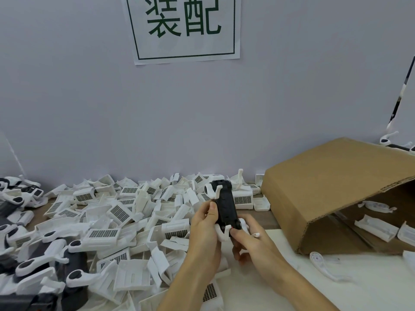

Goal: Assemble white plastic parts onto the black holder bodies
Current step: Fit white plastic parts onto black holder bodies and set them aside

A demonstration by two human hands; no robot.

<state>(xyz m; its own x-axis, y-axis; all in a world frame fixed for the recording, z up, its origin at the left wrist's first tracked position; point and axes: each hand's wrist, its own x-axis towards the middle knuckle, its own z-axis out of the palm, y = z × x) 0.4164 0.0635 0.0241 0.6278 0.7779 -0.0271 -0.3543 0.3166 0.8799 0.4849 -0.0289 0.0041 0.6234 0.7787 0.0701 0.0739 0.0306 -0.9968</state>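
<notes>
Black holder body [225, 204] held upright above the worktop's [370, 288] near middle, white plastic part [213, 189] at its top. Left hand [205, 230] gripping its side, thumb on the edge; right hand [251, 240] pinching its lower end. Cardboard box [332, 189] tipped on its side at the right edge, loose white pieces [377, 228] inside.
</notes>
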